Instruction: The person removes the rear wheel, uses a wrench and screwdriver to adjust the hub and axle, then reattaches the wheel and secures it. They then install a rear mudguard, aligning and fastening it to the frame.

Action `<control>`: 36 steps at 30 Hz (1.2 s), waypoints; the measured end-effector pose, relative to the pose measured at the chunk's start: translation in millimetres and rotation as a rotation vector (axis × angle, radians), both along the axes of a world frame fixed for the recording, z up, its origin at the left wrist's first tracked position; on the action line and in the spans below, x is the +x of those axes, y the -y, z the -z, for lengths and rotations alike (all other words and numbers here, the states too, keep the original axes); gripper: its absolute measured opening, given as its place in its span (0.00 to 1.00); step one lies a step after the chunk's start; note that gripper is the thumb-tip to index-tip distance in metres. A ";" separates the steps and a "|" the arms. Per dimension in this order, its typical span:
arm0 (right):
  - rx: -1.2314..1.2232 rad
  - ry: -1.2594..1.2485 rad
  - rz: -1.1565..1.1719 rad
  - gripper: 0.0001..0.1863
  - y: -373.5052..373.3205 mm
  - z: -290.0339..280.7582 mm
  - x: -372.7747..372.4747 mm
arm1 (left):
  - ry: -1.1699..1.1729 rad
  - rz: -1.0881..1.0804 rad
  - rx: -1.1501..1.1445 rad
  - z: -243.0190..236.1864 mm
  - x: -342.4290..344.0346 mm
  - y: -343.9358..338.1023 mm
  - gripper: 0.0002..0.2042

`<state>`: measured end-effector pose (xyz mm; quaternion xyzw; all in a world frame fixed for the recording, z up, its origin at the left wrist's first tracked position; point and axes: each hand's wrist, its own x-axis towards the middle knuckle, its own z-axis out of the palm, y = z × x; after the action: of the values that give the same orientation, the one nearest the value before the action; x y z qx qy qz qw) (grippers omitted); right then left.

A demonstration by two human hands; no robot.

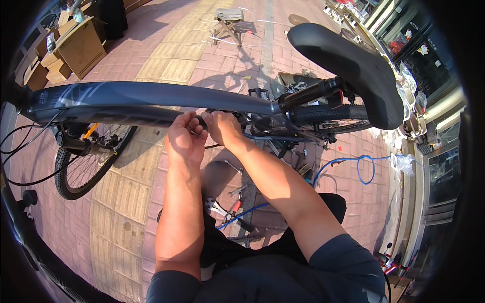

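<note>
A dark grey bicycle frame spans the view from left to right in front of me. Under its top tube, beside the down tube, my hands are close together. My left hand is turned palm up with its fingers curled in. Right beside it, my right hand is closed, its back toward me. A small dark thing shows between the fingertips of both hands, too covered to name. A thin black cable shows just below my right wrist. The black saddle sits at the right, the front wheel at the left.
Wrenches and other hand tools lie on the brick paving between my legs. A blue hose runs across the ground at right. Cardboard boxes stand at far left, a folding stool ahead. Another bike's handlebar is at lower left.
</note>
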<state>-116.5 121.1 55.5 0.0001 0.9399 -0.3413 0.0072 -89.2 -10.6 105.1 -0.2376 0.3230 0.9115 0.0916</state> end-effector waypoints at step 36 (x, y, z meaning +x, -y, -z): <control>-0.782 -0.026 -0.062 0.05 21.6 -16.4 -2.3 | 0.262 -0.407 -0.192 0.8 5.7 -6.8 0.07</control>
<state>-118.8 99.4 71.9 -0.0352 0.7387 -0.6731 0.0051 -83.5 -3.9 104.3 -0.4215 0.3388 0.8378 -0.0757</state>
